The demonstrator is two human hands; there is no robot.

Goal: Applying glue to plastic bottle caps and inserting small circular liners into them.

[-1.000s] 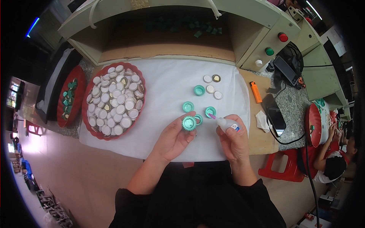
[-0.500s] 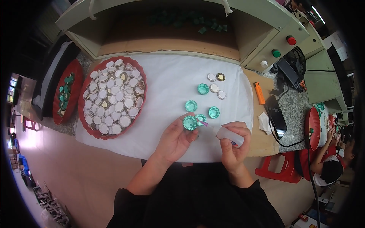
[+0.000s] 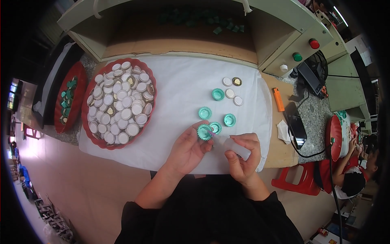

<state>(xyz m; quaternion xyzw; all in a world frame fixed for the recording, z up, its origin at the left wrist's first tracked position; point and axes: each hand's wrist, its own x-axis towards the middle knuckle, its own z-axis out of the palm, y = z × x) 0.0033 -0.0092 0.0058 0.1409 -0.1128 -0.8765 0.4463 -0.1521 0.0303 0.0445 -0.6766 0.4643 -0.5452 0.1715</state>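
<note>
My left hand [image 3: 187, 144] pinches a green fluted cap [image 3: 203, 133], its hollow side facing up. In my right hand [image 3: 243, 164] is a small white squeeze bottle [image 3: 235, 149], tilted to the left. Its thin purple tip [image 3: 211, 133] reaches the right side of the held cap; whether it touches cannot be made out. Just behind the held cap, a second green cap [image 3: 216, 127] is partly covered. Three more lie on the white paper, including one green cap [image 3: 229, 120] to the right and another green cap [image 3: 204, 113] farther back.
A red scalloped tray [image 3: 152, 101] heaped with white-backed caps stands on the left, beside a red dish [image 3: 61, 118] of green pieces. Several white-backed caps [image 3: 238, 100] lie at back right. An orange lighter [image 3: 278, 99], a phone [image 3: 297, 126] and a co-worker [image 3: 351, 179] are farther right.
My right hand has moved left with the bottle, bringing its purple tip from the cap behind to the cap in my left hand. My left hand keeps its pinch.
</note>
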